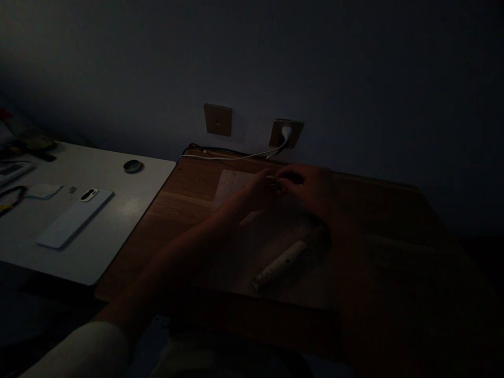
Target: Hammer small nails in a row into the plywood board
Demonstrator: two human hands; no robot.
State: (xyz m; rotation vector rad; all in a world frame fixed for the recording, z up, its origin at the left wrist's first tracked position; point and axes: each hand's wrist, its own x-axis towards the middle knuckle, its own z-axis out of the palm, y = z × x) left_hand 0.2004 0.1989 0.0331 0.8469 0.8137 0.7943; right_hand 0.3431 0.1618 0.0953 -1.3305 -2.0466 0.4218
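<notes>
Dimly, a brown wood-grained table (179,202) bears a pale rectangular sheet (227,189), on which lies a long tool with whitish worn handle (280,261). Above this sheet's far part, the left hand (258,192) and the right hand (313,188) meet, their fingertips pinching a small pale-edged thing (274,184), too dark for me to identify.

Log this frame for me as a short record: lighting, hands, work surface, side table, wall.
Lighting: very dim
Hands: left hand and right hand close together at a small item, too dark to identify; exact grip unclear
Work surface: wooden table, pale sheet, pale-handled tool
Side table: white table, phone, round container
Wall: white plug in right-hand socket
</notes>
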